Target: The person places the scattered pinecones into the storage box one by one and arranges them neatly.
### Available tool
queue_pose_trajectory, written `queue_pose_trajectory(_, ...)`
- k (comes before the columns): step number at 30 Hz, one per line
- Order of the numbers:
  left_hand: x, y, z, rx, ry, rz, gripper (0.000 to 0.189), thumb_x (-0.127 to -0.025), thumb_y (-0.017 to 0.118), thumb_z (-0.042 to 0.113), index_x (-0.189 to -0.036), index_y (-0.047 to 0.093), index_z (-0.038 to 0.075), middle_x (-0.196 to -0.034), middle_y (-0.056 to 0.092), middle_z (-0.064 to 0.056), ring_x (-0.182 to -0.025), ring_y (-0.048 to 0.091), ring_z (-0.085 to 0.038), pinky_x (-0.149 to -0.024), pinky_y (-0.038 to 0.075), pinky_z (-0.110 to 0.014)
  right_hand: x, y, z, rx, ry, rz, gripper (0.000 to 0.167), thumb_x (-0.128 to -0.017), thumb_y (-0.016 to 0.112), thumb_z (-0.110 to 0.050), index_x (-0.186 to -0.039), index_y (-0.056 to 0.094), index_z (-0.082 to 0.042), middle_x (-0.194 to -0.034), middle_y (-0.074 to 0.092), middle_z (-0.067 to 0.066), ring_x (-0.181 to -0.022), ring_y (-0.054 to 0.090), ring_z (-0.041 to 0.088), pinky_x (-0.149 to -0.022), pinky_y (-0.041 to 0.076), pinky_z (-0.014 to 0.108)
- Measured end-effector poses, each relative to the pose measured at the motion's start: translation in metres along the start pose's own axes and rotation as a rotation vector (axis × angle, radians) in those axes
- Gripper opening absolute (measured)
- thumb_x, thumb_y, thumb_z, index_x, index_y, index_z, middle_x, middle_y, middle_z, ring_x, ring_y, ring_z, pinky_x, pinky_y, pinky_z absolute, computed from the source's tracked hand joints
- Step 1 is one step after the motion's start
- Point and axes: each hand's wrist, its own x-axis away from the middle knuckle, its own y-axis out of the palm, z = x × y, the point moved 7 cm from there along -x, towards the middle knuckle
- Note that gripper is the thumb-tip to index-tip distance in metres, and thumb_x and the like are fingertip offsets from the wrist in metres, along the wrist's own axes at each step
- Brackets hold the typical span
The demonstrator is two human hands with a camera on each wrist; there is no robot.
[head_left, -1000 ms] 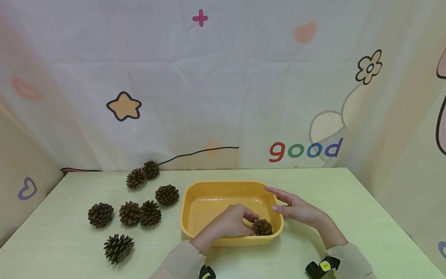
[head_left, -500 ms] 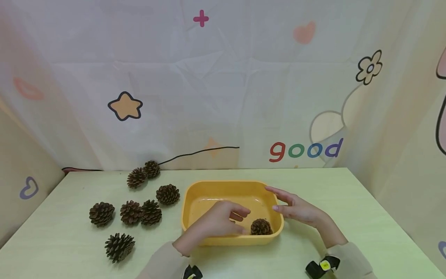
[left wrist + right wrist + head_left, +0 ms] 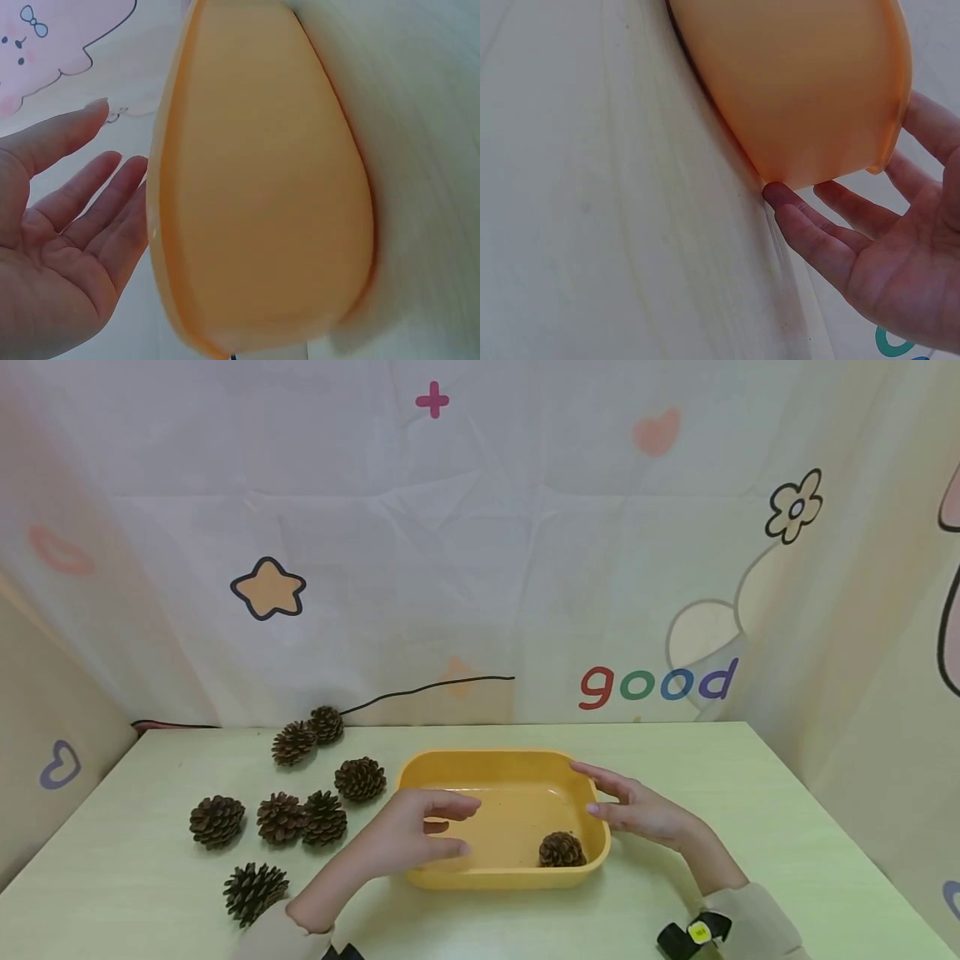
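A yellow plastic tub (image 3: 517, 880) stands on the table, with one brown pine cone (image 3: 561, 850) in its near right corner. My left hand (image 3: 412, 835) is over the tub's left end, thumb and fingers apart and nothing between them. In the left wrist view its fingers spread beside the rim of the tub (image 3: 262, 187). At the tub's right end, my right hand (image 3: 645, 810) touches the rim with thumb and index finger. The right wrist view has the other fingers (image 3: 817, 244) extended at the outer wall, away from the pine cone.
Several pine cones lie left of the tub. The nearest pine cone (image 3: 255, 893) is close to my left forearm; another pine cone (image 3: 360, 778) lies beside the tub's far left corner. Two pine cones (image 3: 294, 743) sit near the back edge. A printed cloth (image 3: 480, 568) hangs behind the table.
My left hand has let go of the pine cone in the tub's near right corner and moved left, fingers spreading. The right hand has stayed at the tub's right end.
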Motion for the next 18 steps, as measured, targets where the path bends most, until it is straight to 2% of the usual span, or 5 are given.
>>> queue_pose_trajectory(6,0.018,-0.019,-0.001,-0.026,0.017,0.051,0.042,-0.08,0.071,0.015,-0.118,0.059,0.002,-0.119,0.059,-0.015,-0.111,0.054,-0.028,-0.091,0.048,-0.032,0.002,-0.001,0.0,0.003,-0.001,-0.003,0.062,-0.092,0.054,-0.019,-0.146,0.022,-0.013,-0.15,0.005,0.022,-0.132,0.012,0.049,-0.094,0.041,0.051)
queue_pose_trajectory(11,0.034,-0.034,-0.005,-0.044,0.003,0.091,0.043,-0.079,0.071,0.018,-0.118,0.06,0.003,-0.12,0.059,-0.013,-0.111,0.055,-0.029,-0.09,0.048,-0.035,0.001,-0.001,0.001,0.003,-0.006,-0.005,0.062,-0.092,0.054,-0.019,-0.146,0.022,-0.013,-0.15,0.005,0.022,-0.132,0.012,0.049,-0.095,0.041,0.051)
queue_pose_trajectory(18,0.059,-0.055,-0.01,-0.061,-0.014,0.145,0.047,-0.078,0.072,0.021,-0.117,0.059,0.001,-0.121,0.058,-0.014,-0.111,0.054,-0.031,-0.089,0.048,-0.03,0.0,-0.002,0.003,0.007,0.014,0.002,0.062,-0.092,0.054,-0.019,-0.145,0.024,-0.015,-0.15,0.006,0.021,-0.133,0.01,0.048,-0.095,0.04,0.052)
